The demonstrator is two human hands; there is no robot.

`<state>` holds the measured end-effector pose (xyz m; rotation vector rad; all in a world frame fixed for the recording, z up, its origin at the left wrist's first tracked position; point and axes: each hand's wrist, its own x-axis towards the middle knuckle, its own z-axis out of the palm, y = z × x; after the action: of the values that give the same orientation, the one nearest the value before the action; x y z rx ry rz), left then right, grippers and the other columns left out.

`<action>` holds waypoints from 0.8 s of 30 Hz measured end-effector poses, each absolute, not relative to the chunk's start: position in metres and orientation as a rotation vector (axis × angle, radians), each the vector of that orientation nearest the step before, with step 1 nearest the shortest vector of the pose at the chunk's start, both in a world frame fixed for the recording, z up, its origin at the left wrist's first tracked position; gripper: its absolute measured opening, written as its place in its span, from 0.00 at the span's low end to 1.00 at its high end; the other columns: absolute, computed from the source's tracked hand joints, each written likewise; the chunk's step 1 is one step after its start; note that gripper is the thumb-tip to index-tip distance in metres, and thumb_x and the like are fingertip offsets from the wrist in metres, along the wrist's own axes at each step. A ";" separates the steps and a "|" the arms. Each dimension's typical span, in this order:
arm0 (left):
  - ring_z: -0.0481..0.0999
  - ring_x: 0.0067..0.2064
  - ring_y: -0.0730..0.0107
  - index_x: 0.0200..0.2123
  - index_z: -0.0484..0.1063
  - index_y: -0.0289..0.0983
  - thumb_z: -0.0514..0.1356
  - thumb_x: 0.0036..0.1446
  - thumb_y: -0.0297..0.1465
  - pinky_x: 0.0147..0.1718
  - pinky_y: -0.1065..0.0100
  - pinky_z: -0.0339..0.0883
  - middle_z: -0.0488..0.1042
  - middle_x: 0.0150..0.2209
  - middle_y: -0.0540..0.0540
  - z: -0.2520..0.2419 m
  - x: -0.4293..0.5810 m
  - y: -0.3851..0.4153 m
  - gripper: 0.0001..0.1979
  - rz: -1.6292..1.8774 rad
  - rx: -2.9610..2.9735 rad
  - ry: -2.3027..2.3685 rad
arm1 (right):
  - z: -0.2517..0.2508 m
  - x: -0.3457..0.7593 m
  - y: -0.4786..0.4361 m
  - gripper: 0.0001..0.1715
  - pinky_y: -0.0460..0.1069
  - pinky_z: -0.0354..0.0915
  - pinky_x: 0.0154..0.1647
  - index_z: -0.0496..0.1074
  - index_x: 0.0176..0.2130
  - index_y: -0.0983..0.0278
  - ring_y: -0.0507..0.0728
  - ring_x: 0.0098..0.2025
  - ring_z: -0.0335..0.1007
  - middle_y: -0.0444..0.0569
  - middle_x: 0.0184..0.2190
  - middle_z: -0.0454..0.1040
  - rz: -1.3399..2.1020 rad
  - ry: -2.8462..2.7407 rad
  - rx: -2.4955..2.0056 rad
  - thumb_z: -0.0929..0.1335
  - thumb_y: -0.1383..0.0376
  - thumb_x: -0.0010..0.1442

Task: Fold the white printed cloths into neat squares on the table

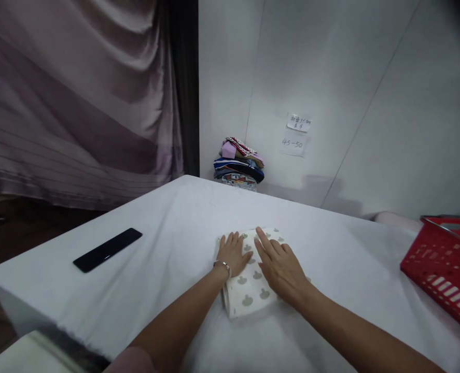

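A folded white cloth [249, 290] with a grey-green printed pattern lies flat on the white-covered table [167, 305]. My left hand [232, 254] rests palm down on its left part, fingers stretched out and spread; a bracelet circles that wrist. On the right part of the cloth is my right hand [279, 267], fingers extended and angled toward the far left. Neither hand grips anything. Parts of the cloth are hidden beneath both hands.
A black phone-like slab [108, 249] lies on the table at left. At right stands a red plastic basket [443, 274]. Folded clothes [239, 163] are stacked beyond the far edge, against a white wall with paper notes [294, 142]. A draped curtain [78, 103] hangs at left.
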<state>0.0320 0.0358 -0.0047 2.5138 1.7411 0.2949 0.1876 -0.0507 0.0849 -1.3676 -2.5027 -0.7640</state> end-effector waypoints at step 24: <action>0.42 0.65 0.57 0.62 0.51 0.34 0.39 0.58 0.50 0.60 0.50 0.32 0.47 0.64 0.41 -0.012 0.031 0.041 0.36 0.350 2.504 1.746 | 0.123 0.195 -0.086 0.20 0.44 0.59 0.23 0.66 0.48 0.56 0.47 0.27 0.57 0.45 0.39 0.64 0.933 -1.505 -0.830 0.66 0.68 0.55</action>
<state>0.0309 0.0406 -0.0124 2.5043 1.7463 0.3498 0.1949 -0.0856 0.1232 -0.8296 -1.5054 0.9327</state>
